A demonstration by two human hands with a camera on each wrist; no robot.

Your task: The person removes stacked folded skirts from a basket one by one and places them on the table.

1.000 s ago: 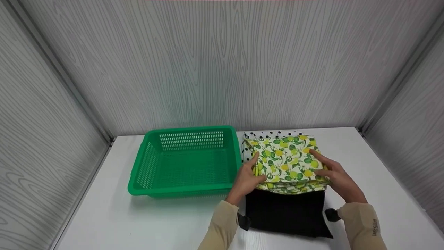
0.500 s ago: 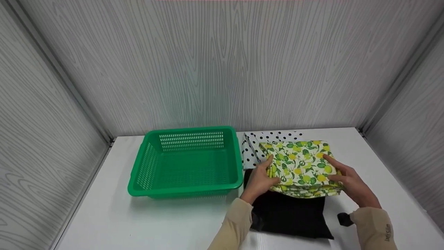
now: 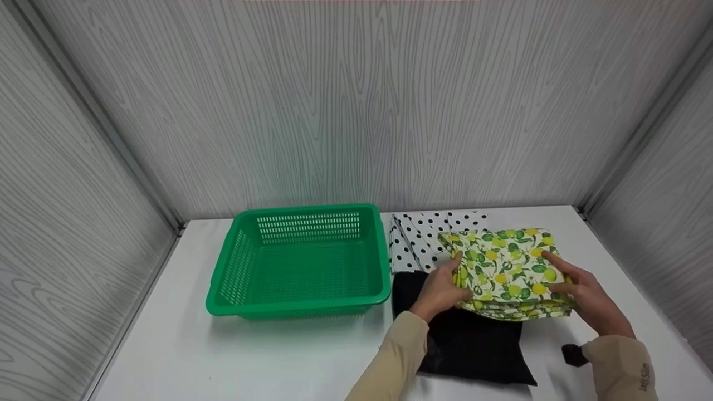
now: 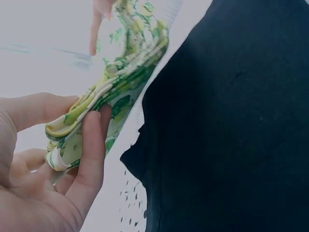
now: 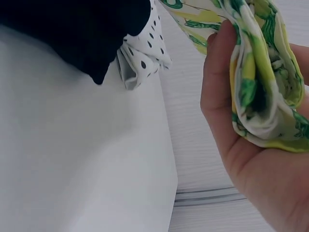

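A folded cloth printed with lemons and green leaves (image 3: pixel 507 270) is held between both hands, its layers showing along the near edge. My left hand (image 3: pixel 443 289) pinches its left side, thumb above and fingers beneath, as the left wrist view shows on the layered cloth edge (image 4: pixel 72 130). Gripping the opposite side is my right hand (image 3: pixel 587 295); in the right wrist view its fingers wrap the rolled fold (image 5: pixel 258 92). Beneath and to the left lie a folded black cloth (image 3: pixel 473 351) and, behind that, a white cloth with black dots (image 3: pixel 415 236).
A green plastic basket (image 3: pixel 298 307) with slotted sides stands left of the cloths, nothing inside it. The white table (image 3: pixel 167 356) is bounded by grey wood-grain panels (image 3: pixel 345 111) at the back and both sides.
Both hands have carried the lemon-print cloth to the right, off the dotted cloth and partly past the black one. More of the dotted cloth shows now. The basket stays put.
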